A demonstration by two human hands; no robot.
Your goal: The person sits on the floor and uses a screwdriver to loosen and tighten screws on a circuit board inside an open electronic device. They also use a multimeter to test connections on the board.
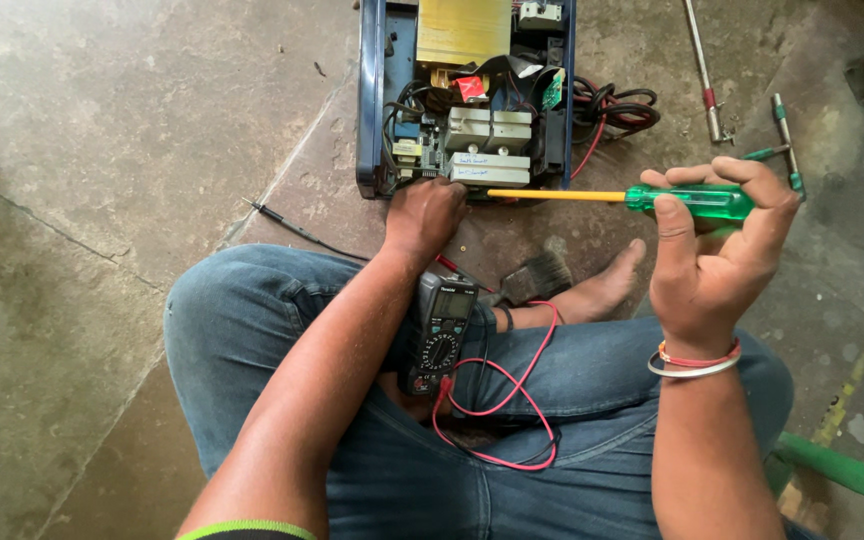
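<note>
The open blue case (370,120) holds circuit boards (482,145) and wires. Your left hand (422,215) rests curled on its edge; your right hand (717,245) grips a green screwdriver (692,200).

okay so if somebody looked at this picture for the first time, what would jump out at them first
Most striking is the green-handled screwdriver with its yellow shaft, held level in the grip of the right hand at centre right. Its tip points at the opened blue electronics case at top centre, where the left hand rests at the case's near edge. Below, a dark multimeter with looping red leads lies on the person's lap.
</note>
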